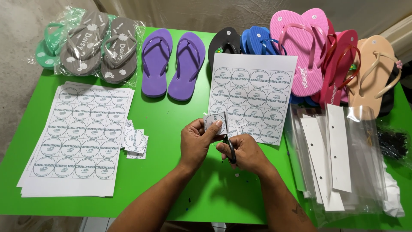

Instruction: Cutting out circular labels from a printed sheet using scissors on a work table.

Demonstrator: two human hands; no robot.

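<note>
Round label (214,122) between left fingers (213,129)

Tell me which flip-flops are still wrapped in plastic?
The grey flip-flops at the table's far left corner; with the green pair, they alone sit in clear bags.

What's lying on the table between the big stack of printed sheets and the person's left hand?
A small pile of cut-out labels, in the head view.

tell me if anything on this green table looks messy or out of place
Little stands out. Tiny paper scraps dot the green table below the hands. The clear bags with white card strips lie fanned and slip past the table's front edge. The stack of printed label sheets sits slightly askew.
</note>
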